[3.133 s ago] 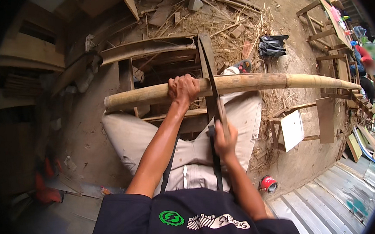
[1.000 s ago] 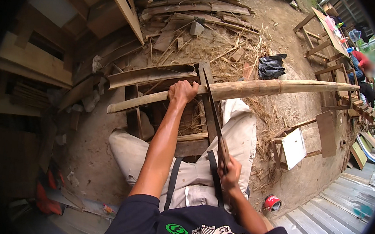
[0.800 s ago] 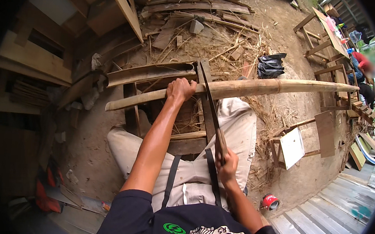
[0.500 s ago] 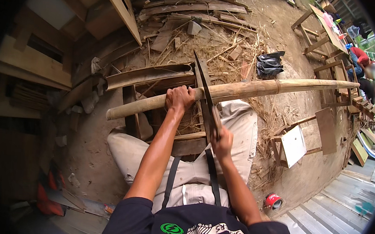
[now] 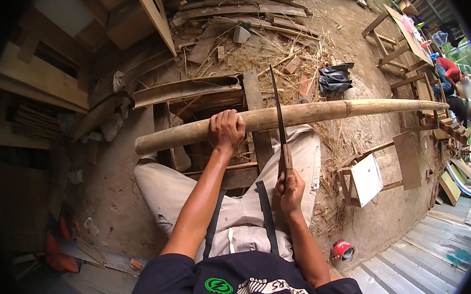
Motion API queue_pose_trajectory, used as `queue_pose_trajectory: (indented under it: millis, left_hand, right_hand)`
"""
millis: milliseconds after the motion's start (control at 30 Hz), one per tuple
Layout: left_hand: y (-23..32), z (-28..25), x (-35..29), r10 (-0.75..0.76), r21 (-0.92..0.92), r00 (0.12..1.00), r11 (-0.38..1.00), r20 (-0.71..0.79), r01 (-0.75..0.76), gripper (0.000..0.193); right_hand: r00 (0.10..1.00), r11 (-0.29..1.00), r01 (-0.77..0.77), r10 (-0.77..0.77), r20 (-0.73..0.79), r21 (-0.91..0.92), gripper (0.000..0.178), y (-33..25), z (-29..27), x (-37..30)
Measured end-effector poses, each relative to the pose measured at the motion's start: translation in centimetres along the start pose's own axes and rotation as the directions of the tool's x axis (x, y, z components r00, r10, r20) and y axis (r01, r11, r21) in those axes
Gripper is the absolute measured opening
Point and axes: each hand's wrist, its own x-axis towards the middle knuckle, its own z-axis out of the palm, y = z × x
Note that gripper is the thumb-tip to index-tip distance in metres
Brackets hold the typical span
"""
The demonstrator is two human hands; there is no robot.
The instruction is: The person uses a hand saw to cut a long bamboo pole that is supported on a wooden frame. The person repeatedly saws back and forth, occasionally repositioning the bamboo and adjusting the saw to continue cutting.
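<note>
A long bamboo pole (image 5: 325, 109) crosses in front of me, its thicker cut end to the left. My left hand (image 5: 227, 129) is closed over the pole near that end. In my right hand (image 5: 291, 190) is the wooden handle of a handsaw (image 5: 280, 103), its dark, tapering blade pointing away from me. Seen nearly edge-on, the blade crosses the pole to the right of my left hand; whether it touches the bamboo I cannot tell. Below the pole, between my knees, is a rough wooden frame (image 5: 253, 88).
A split bamboo piece (image 5: 187, 90) lies beyond the pole. Wood scraps (image 5: 250, 9) and shavings cover the ground ahead, with a black plastic bag (image 5: 336, 77). The pole's far end reaches a wooden stand (image 5: 444, 126) near a person in red. A red can (image 5: 343, 250) stands at lower right.
The handsaw has shifted right along the pole, away from my left hand, and its blade stands straighter. My left hand keeps its hold on the bamboo pole.
</note>
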Motion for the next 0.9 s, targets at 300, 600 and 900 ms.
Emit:
queue_pose_trajectory:
  millis: [300,600,900]
  left_hand:
    - [1.3,-3.4,-3.1,0.023,-0.067,0.996,0.998,0.081,-0.018,0.037]
    - [-0.4,-5.4,-0.8,-0.08,0.003,0.922,0.996,0.378,0.085,0.047]
    - [-0.9,-4.4,-0.2,-0.103,0.06,0.897,0.995,0.431,0.085,0.05]
  right_hand:
    - [0.999,0.989,0.05,-0.047,0.028,-0.136,0.041,2.3,-0.8,-1.0]
    - [0.999,0.998,0.005,-0.002,0.042,-0.059,0.032,2.1,-0.3,-0.1]
    - [0.999,0.999,0.03,-0.032,-0.034,-0.046,0.032,2.5,-0.6,-0.4]
